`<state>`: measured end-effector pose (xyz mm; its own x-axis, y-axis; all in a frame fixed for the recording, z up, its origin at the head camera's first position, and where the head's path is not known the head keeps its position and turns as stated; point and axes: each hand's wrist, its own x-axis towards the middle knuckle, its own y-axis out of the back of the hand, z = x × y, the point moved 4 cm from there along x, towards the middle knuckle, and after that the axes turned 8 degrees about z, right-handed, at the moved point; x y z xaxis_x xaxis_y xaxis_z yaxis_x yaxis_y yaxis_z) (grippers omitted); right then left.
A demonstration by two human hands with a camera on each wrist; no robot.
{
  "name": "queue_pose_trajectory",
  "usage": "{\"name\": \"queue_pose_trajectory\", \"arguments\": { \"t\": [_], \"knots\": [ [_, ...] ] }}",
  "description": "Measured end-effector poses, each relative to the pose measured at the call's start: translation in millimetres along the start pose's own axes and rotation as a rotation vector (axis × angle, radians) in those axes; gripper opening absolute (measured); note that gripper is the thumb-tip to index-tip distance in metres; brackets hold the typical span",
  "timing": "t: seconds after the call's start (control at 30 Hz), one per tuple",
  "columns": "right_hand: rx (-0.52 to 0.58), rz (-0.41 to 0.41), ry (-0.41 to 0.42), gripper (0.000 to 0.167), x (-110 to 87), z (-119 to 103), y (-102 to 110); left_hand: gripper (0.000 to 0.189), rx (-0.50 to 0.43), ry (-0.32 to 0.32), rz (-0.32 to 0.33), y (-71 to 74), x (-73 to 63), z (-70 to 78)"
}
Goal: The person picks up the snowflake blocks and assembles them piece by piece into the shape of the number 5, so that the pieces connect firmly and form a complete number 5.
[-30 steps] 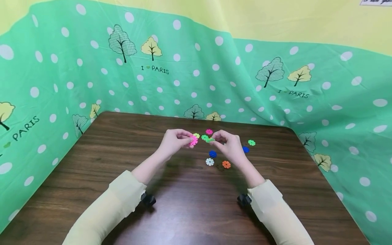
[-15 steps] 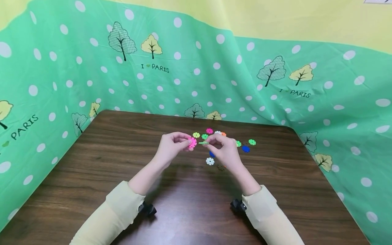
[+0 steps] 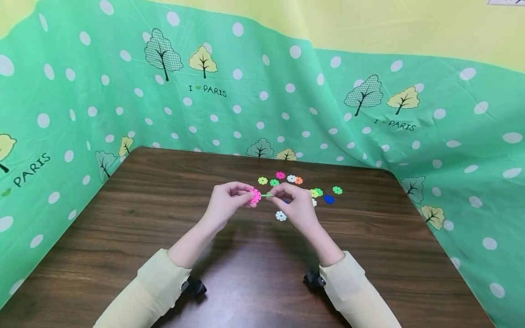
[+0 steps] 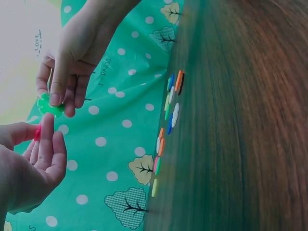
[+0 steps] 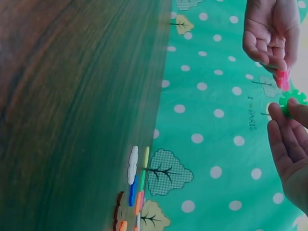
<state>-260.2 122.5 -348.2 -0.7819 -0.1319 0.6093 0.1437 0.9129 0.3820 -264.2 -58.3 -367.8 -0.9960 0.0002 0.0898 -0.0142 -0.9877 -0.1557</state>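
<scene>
My left hand [image 3: 225, 204] pinches a pink notched flower-shaped disc [image 3: 256, 196] between thumb and fingers, its flat face showing in the head view. Facing it from the right, my right hand [image 3: 298, 205] pinches a green notched disc [image 3: 266, 195], seen edge-on there. The green disc's edge lies at the pink disc's rim; whether they interlock I cannot tell. In the left wrist view the green disc [image 4: 50, 107] shows its toothed face, and the pink disc [image 4: 37, 132] is mostly covered by fingers. The right wrist view has the pink disc [image 5: 284, 80] edge-on, above the green disc [image 5: 292, 98].
Loose discs lie on the brown wooden table [image 3: 164, 182] beyond and around my right hand: white [image 3: 280, 216], blue [image 3: 329, 199], green [image 3: 337, 190], yellow [image 3: 262, 181], pink [image 3: 280, 175] and orange [image 3: 299, 180]. A green dotted curtain [image 3: 238, 109] hangs behind the table.
My right hand has moved left and toward me, turning the green disc edge-on and bringing it to the pink disc. My left hand has come slightly nearer to me, still holding the pink disc.
</scene>
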Motion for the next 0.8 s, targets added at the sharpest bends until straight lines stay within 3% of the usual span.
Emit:
{"name": "queue_pose_trajectory", "arguments": {
  "t": [0.5, 0.8],
  "knots": [
    [-0.061, 0.051, 0.100, 0.009, -13.0, -7, 0, 0.018, 0.027, 0.028, -0.004, -0.5, -14.4, 3.6],
    [-0.050, 0.092, 0.160, 0.010, -22.0, -11, -1, 0.019, -0.029, 0.116, -0.006, -1.5, -18.6, -5.7]
  ]
}}
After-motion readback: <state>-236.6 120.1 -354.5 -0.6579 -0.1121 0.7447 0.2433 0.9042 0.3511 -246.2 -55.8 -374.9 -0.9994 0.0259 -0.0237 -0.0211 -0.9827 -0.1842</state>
